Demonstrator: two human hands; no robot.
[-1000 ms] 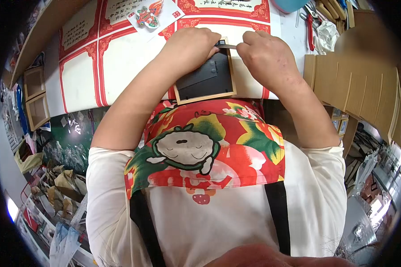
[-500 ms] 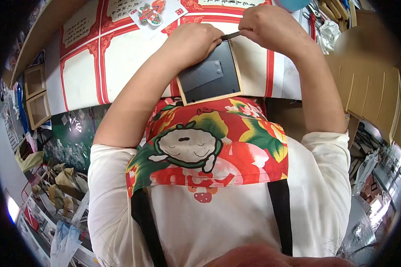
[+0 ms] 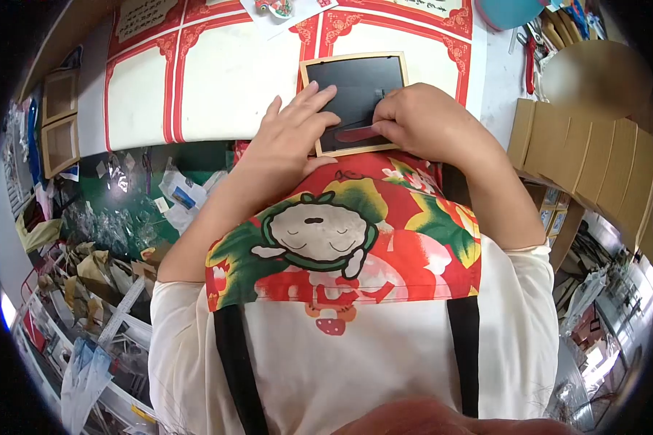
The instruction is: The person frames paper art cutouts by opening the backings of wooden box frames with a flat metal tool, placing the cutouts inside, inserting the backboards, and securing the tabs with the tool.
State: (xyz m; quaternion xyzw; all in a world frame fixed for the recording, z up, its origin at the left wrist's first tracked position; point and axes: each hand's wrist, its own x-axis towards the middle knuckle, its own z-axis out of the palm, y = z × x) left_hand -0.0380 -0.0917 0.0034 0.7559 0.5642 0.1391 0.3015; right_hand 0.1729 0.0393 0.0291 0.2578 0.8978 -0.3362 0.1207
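A picture frame [image 3: 355, 81] with a pale wooden border and a black back lies face down near the table's front edge. My left hand [image 3: 290, 134] rests over its left side, fingers spread and fingertips on the border and back. My right hand [image 3: 432, 123] is closed around a thin flat-bladed tool [image 3: 355, 134], above the frame's lower right part. The blade points left, lying along the lower edge of the black back. My right fingers hide the tool's handle end and part of the frame's right side.
Red-bordered paper sheets [image 3: 218, 87] cover the table. A white card with a colourful figure [image 3: 276, 9] lies at the back, and a blue round container [image 3: 511, 11] at back right. Red-handled scissors [image 3: 530, 65] are beside it. Cardboard [image 3: 588, 152] stands at right; small wooden frames [image 3: 59, 123] at left.
The tool in my right hand has moved from the frame's far edge to its near edge. My left hand has shifted from the upper left corner to spread over the left side.
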